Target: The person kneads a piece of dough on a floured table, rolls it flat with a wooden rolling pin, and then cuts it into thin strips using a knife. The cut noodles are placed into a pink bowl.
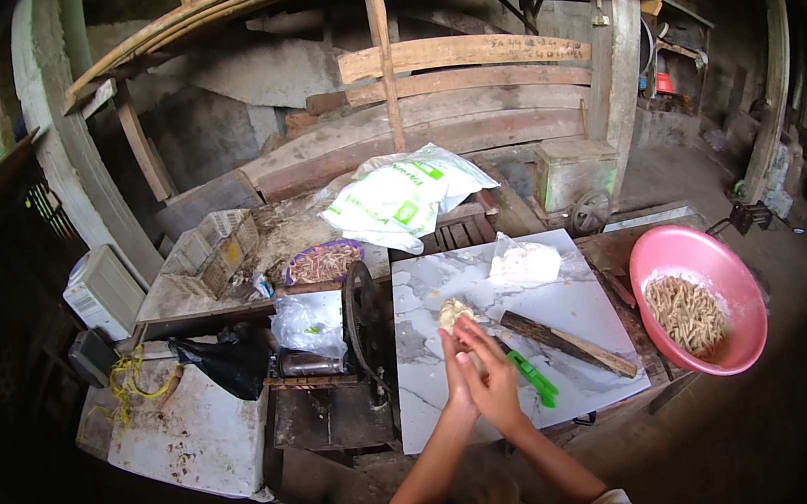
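1. the left hand and the right hand are facing each other palm to palm, low over the marble-patterned board.
2. the fingers of both hands are lying nearly straight and are pointing away from the body; whether the palms are holding anything between them, i cannot tell.
3. a pale dough lump is sitting on the board just beyond the fingertips; whether they are touching it, i cannot tell.
4. a green-handled tool is lying slantwise just right of the right hand, and a dark wooden stick is resting beyond it.
5. a plastic bag with white contents is lying near the board's far edge.
6. a pink basin is standing right of the board, tilting somewhat and holding many pale, finger-like pieces.
7. left of the board, a machine with a dark wheel is standing, and a black bag is lying farther left.
8. white-and-green sacks are lying beyond the board.
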The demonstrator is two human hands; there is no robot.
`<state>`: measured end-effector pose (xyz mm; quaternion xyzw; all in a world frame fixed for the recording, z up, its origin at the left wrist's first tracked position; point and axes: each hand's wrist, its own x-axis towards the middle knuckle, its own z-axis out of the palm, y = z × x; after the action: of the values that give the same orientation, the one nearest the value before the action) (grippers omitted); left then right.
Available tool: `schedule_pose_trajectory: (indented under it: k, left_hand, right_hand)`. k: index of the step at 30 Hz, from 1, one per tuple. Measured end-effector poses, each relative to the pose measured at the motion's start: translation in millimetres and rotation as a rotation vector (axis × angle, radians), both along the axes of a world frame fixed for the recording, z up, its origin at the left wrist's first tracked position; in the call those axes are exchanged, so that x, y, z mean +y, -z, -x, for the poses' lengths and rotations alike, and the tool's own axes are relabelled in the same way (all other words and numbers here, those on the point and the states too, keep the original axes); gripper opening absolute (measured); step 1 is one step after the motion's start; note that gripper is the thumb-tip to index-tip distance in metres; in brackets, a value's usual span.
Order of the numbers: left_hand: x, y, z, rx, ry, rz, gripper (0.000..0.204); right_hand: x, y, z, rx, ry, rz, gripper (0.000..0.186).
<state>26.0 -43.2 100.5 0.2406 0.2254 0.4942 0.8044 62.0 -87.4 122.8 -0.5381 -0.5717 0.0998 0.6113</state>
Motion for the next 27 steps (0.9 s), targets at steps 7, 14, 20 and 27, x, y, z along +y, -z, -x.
schedule_pose_trajectory:
  k: [7, 14, 20, 27]
  left_hand:
    - [25, 16, 6, -0.088, -0.08, -0.005, 0.083]
    - [-10, -1, -13, 0.037, -0.222, -0.274, 0.064]
    - [-5, 17, -4, -0.335, -0.032, -0.223, 0.059]
    - [-1, -23, 6, 0.027, -0.234, -0.383, 0.067]
  right_hand:
    - [-13, -3, 6, 0.101, -0.032, 0.087, 0.03]
    - [6, 8, -15, 0.519, -0.26, 0.162, 0.039]
    - [-22, -38, 13, -0.263, 0.057, 0.267, 0.04]
    - [-25, -14, 0, 0.318, -0.195, 0.073, 0.039]
